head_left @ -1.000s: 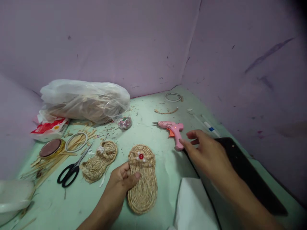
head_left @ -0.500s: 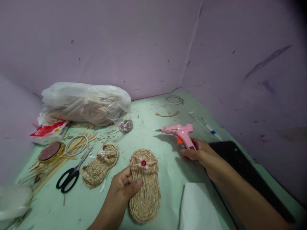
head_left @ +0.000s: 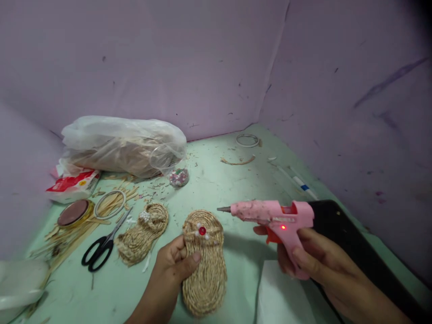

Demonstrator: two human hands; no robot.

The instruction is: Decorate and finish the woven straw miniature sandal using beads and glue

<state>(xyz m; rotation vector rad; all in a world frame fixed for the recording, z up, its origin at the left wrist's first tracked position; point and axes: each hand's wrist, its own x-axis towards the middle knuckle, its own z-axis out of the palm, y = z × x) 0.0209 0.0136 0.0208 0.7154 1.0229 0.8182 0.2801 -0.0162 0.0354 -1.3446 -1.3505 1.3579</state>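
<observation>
Between thumb and fingers, my left hand (head_left: 175, 270) grips the left edge of a woven straw slipper (head_left: 204, 279). A red bead (head_left: 202, 231) ringed by small white beads sits on its strap. My right hand (head_left: 313, 256) is wrapped round the handle of a pink glue gun (head_left: 270, 213), whose red light glows. The metal nozzle points left, just beyond the slipper's upper right side and apart from it. A second straw slipper (head_left: 143, 236), with a white bead cluster on its strap, lies to the left on the table.
Black-handled scissors (head_left: 101, 252), a round tin (head_left: 74, 213) and straw strips (head_left: 72, 238) lie at left. A plastic bag (head_left: 121, 144) and a bag of beads (head_left: 178, 178) are behind. On the right are a black tablet-like slab (head_left: 354, 243) and white paper (head_left: 281, 292).
My right hand has lifted the glue gun off the table and brought it closer, with fingers now wrapped round its handle. My left hand and the slipper stay nearly in place.
</observation>
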